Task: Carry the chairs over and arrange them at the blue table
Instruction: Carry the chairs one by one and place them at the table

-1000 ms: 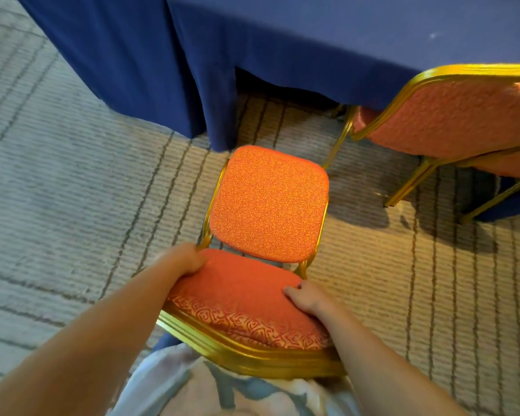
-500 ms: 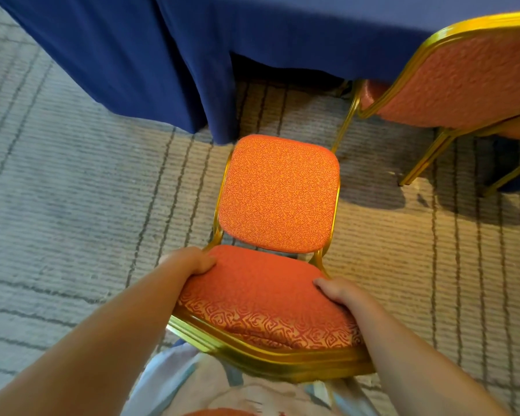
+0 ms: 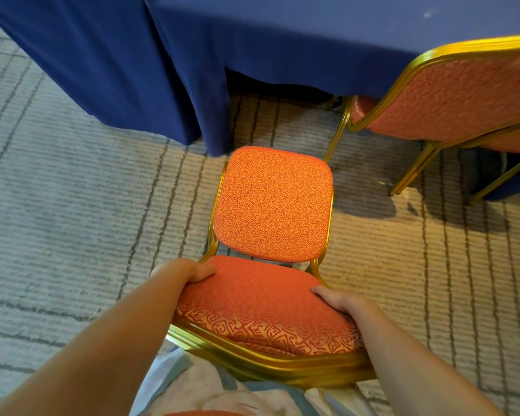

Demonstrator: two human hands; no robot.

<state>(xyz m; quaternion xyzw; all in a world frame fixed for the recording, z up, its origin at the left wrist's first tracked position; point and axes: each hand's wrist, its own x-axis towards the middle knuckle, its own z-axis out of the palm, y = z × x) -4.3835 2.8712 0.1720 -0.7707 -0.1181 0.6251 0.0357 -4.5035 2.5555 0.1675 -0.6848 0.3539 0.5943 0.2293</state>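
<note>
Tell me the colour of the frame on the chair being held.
Shiny gold; the chair frame shows best in the head view.

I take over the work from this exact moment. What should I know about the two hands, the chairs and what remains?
The left hand grips the left edge of the backrest of the orange patterned chair with a gold metal frame. The right hand grips the right edge.
Its seat faces the table under a blue cloth, near the hanging cloth but not under it. Its legs are hidden.
Done: a second orange chair stands at the table on the right.
Left: probably push the held chair in beside it, and straighten it.
</note>
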